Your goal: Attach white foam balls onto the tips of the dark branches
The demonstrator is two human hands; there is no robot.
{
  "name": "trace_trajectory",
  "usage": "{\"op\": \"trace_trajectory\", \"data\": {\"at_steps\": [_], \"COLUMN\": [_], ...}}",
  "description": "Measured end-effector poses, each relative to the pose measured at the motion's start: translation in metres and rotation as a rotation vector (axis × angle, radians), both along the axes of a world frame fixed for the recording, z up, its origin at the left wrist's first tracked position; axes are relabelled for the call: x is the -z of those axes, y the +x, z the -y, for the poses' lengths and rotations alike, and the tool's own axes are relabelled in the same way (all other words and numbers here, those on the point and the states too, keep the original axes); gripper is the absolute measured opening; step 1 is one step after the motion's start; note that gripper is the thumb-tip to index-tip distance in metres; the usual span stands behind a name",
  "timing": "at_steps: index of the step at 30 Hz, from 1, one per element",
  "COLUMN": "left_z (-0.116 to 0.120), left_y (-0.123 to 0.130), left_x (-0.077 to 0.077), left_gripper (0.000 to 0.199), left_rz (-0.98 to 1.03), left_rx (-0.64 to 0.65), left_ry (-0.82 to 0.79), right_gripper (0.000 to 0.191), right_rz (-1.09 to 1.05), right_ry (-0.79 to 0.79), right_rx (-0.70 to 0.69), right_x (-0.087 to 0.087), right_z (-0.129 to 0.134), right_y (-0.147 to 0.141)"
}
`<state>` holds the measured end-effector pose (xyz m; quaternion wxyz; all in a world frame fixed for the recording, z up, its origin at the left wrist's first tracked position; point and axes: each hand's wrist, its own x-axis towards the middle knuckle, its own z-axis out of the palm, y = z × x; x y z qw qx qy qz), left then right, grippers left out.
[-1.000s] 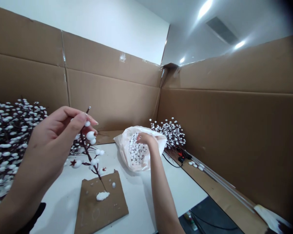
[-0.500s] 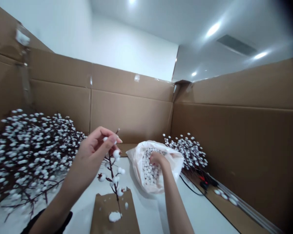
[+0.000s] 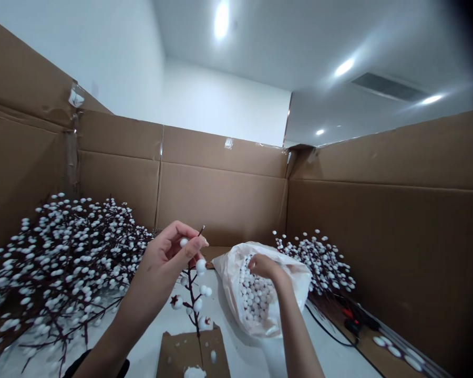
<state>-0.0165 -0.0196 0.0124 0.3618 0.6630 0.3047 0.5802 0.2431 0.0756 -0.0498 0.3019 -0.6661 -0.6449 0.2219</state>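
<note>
Pinched near its top between thumb and fingers of my left hand (image 3: 175, 247) is a dark artificial berry branch (image 3: 192, 294) with white berries, held upright. Two of its berries end in brown star-shaped tips. The branch's lower end meets a piece of cardboard (image 3: 173, 349) beside a white blob (image 3: 194, 372). Over the open white plastic bag (image 3: 230, 294), my right hand (image 3: 262, 266) has its fingers curled inward at the heap of loose white balls (image 3: 256, 299). Whether a ball is between those fingertips is too small to make out.
A large pile of white-berried branches (image 3: 82, 252) lies at left, and a smaller bunch (image 3: 319, 262) sits behind the bag at right. Cardboard walls (image 3: 220, 194) surround the white table (image 3: 240, 357). A black cable (image 3: 327, 331) and several white oval pieces (image 3: 394, 350) lie at right.
My right hand has lifted slightly from among the balls toward the bag's back edge. My left hand keeps its hold on the branch. The whole view has shifted, with everything lower and farther right.
</note>
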Motion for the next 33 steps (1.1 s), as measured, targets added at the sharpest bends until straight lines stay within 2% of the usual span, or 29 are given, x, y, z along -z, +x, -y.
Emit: {"op": "trace_trajectory", "data": {"at_steps": [2,4,7,9,14,19,28,33], "left_z": [0.000,0.000,0.001,0.003,0.010,0.015,0.013,0.014], "left_y": [0.000,0.000,0.000,0.000,0.005,0.009,0.010,0.012], "left_x": [0.000,0.000,0.002,0.004,0.004,0.002,0.006,0.007], "left_gripper": [0.025,0.026,0.026,0.026,0.019,0.016,0.014,0.012], "left_rz": [0.015,0.031,0.054,0.078,0.147,0.165,0.116,0.076], "left_rx": [-0.004,-0.016,-0.039,-0.056,-0.160,-0.172,-0.199,-0.279], "left_ry": [0.004,0.014,0.031,0.053,0.186,0.246,0.339,0.438], "right_gripper": [0.013,0.017,0.015,0.012,0.009,0.008,0.007,0.006], "right_rz": [-0.028,-0.182,-0.684,-0.920,-1.125,-1.261,-1.330,-1.335], "right_ry": [0.099,0.259,0.521,0.598,0.626,0.610,0.614,0.618], "right_rx": [-0.070,-0.202,-0.483,-0.558,-0.552,-0.578,-0.563,-0.562], "right_x": [-0.019,-0.037,-0.053,-0.057,-0.054,-0.046,-0.041,-0.040], "right_z": [0.015,0.033,0.059,0.074,0.102,0.113,0.111,0.111], "right_y": [-0.005,-0.016,-0.045,-0.068,-0.114,-0.138,-0.146,-0.146]}}
